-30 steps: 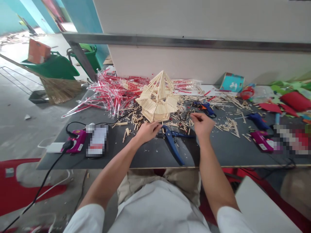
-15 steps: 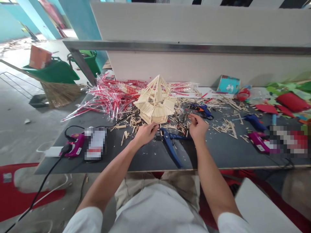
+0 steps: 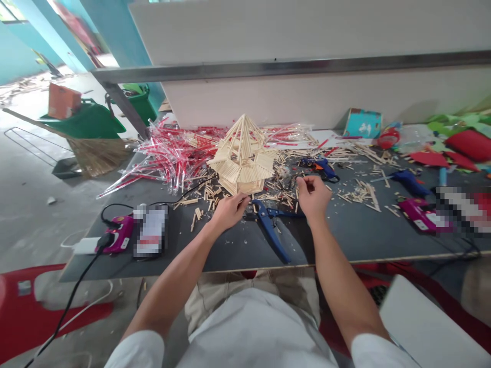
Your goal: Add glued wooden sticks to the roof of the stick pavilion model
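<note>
A small pavilion-like model of wooden sticks [image 3: 245, 168], with a pointed roof, stands upright on the dark table [image 3: 230, 255]. Just in front of its base is my left hand [image 3: 230, 210], thumb and fingers pinched together; whatever lies between them is too small to make out. My right hand [image 3: 315, 197] is off to the model's right, fingers curled against the thumb, and I cannot make out anything in them. Between the two hands lies a blue-handled cutter [image 3: 270, 230]. Beyond my right hand rests a blue and orange glue gun [image 3: 322, 167].
Cut stick pieces [image 3: 364, 197] litter the table. Red-and-clear plastic wrappers [image 3: 176, 153] are heaped at the back left. A phone [image 3: 151, 232] and a purple power strip [image 3: 121, 232] lie left; another purple strip [image 3: 422, 214] and a second blue glue gun [image 3: 410, 183] lie right. A white board [image 3: 245, 102] stands behind.
The fingers of my right hand have curled in closer to the thumb, and that hand has turned slightly. My left hand stays by the model's base. The camera view has shifted a little.
</note>
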Available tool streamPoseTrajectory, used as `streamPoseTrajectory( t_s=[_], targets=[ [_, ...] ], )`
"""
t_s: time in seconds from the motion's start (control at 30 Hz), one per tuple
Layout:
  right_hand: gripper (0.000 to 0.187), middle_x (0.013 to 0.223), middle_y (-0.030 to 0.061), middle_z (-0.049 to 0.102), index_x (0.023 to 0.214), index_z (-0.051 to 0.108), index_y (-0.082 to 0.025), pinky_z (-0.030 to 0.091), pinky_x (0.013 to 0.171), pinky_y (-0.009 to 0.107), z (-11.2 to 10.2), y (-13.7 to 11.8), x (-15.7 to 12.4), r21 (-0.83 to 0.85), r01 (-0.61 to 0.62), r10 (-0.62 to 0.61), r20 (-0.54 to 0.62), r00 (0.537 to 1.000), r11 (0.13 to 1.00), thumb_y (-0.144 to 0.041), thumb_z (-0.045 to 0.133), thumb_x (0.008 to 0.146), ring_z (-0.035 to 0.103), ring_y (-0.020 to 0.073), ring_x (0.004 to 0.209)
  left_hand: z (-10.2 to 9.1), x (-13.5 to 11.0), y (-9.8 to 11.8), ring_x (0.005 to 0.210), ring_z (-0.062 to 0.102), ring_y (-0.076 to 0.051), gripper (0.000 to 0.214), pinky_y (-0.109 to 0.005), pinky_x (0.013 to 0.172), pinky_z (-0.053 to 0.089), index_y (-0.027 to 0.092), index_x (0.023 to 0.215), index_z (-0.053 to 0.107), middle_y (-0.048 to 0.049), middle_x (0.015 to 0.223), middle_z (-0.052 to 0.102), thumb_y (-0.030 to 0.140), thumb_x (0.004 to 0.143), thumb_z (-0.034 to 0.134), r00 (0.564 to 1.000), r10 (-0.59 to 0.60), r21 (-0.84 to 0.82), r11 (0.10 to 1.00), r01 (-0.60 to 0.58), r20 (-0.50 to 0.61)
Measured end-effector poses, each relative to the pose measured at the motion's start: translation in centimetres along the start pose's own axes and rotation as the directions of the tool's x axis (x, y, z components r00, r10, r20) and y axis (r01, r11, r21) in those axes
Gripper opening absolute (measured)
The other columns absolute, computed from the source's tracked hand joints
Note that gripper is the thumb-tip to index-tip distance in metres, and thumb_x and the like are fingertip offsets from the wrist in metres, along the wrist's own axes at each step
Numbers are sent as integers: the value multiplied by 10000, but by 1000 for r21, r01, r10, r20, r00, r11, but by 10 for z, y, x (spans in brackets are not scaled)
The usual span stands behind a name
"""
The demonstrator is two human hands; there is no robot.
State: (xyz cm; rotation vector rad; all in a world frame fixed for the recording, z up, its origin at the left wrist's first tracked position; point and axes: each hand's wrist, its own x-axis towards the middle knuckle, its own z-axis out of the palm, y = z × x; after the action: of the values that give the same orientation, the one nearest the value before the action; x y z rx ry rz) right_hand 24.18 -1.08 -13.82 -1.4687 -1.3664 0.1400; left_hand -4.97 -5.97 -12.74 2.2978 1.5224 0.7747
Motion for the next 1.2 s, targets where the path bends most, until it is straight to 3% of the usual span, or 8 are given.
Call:
streamPoseTrajectory(
  t_s=[0.23,0.4,0.6,0.77,0.9,1.0,1.1,1.2],
  targets=[
    [436,758,55,753,986,700,-207,556,684,304,1,-7,-5,90,-13,1,135,991,996,-576,469,1014,710,187,653,-2,1,-1,680,671,-181,393,-258,647,399,217,1097,701,-43,760,722,448,1077,383,1000,-2,-16,1000,1,-16],
    [449,956,97,798,1165,727,-193,585,676,330,3,-8,-7,123,-18,-1,155,988,992,-529,469,1015,731,196,680,-2,1,-1,692,665,-192,380,-267,652,381,213,1096,697,-41,736,696,445,1073,398,1000,4,-35,999,-5,-17],
    [346,993,95,804,1046,801,-205,588,804,380,3,-11,-8,73,14,-22,111,994,997,-476,615,937,751,239,826,-4,1,2,661,628,-172,373,-269,645,363,208,1109,682,-29,735,675,436,1080,387,999,9,-111,994,-13,-36],
    [410,816,79,771,1009,779,-190,546,722,339,3,-18,-11,18,21,-23,85,996,1000,-540,571,967,696,212,698,-8,-1,3,610,545,-141,367,-273,655,373,182,1072,663,-14,696,614,380,1087,354,995,36,-217,975,-56,-93],
    [420,774,69,750,948,755,-197,519,679,317,3,-23,-12,-4,44,-43,107,993,999,-565,554,972,684,206,689,-10,-1,3,721,563,-155,379,-297,752,420,172,1027,629,-51,800,634,370,1092,313,987,50,-309,946,-95,-150],
    [404,734,49,727,911,738,-206,504,648,315,4,-34,-8,13,93,-94,147,985,996,-557,549,979,659,194,646,-9,-1,5,771,573,-159,340,-310,789,450,172,1075,602,-66,863,653,400,1088,351,985,37,-389,916,-100,-167],
    [370,711,33,703,908,723,-209,485,612,310,3,-57,2,62,168,-177,186,967,984,-517,540,1000,627,171,597,-7,0,12,701,574,-130,328,-273,692,486,182,1165,536,-52,853,673,420,1102,318,990,6,-513,854,-80,-143],
    [294,789,32,723,923,728,-224,502,663,312,-1,-91,20,116,274,-294,234,927,955,-479,594,983,637,161,662,-11,2,25,740,645,-127,283,-237,588,520,205,1174,423,-99,990,741,430,1112,263,995,-16,-635,771,-51,-100]
  ],
)
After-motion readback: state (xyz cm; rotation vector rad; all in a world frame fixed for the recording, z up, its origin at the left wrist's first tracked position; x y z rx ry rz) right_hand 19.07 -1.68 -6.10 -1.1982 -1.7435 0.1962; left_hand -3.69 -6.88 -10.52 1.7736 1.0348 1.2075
